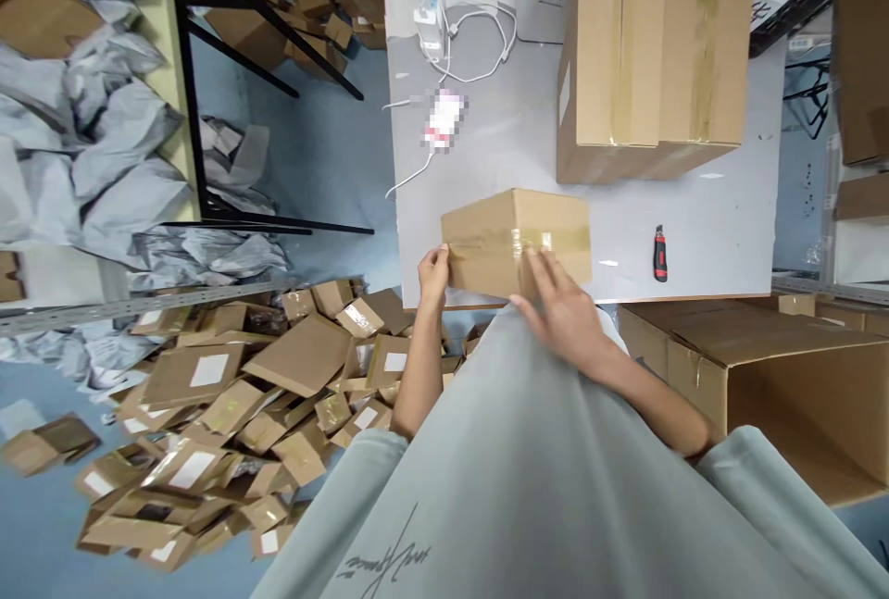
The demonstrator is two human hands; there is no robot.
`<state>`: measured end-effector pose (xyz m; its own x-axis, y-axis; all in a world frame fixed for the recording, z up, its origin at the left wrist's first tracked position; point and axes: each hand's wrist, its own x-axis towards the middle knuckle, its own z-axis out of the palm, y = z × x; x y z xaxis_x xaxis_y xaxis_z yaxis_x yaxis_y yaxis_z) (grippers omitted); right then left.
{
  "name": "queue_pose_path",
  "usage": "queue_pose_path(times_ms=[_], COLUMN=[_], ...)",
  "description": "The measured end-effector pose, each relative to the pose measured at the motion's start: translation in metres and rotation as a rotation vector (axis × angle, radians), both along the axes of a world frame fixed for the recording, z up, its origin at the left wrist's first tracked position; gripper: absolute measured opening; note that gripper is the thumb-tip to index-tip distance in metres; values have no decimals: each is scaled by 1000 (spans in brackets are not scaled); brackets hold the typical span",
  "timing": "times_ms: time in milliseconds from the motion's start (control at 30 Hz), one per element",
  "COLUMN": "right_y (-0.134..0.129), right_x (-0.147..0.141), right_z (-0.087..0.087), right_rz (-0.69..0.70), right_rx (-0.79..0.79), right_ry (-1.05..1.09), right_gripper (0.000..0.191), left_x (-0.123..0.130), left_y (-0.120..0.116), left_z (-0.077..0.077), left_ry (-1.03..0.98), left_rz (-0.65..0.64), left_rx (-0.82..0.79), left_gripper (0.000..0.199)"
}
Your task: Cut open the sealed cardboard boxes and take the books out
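Note:
A taped cardboard box (479,233) stands at the front edge of the white table, one corner turned toward me. With curled fingers, my left hand (434,277) grips its left edge. My right hand (561,312) lies with fingers stretched out over the shiny packing tape on the side nearest me. The underside of that palm is hidden. To the right, a red and black box cutter (659,255) rests on the table, apart from both hands.
Two larger taped cartons (618,62) stand at the table's back right. A power strip (429,20) and white cables lie back left. A big open carton (694,340) sits below right. Many small boxes (298,354) cover the floor at left, beside a rack of grey parcels (118,127).

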<state>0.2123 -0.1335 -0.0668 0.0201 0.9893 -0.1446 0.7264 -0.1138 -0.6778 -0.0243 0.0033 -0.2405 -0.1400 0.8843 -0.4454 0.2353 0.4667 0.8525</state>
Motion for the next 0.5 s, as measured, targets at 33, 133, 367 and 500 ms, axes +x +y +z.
queue_pose_path(times_ms=[33,133,367,500], right_y=[-4,-12,-32,-24], right_x=[23,91,177,233], right_z=[-5,-33,-121,-146], right_rz=[-66,-245,-313,-276], right_rx=[-3,-20,-87,-123], right_ry=[24,92,287,444], right_gripper=[81,79,83,91], left_x=[7,32,96,132], left_y=[0,-4,-19,-7], left_z=[1,10,31,46], left_ry=[-1,21,320,455], left_rz=[15,32,-65,-36], left_rx=[2,21,15,36], left_gripper=[36,36,42,33])
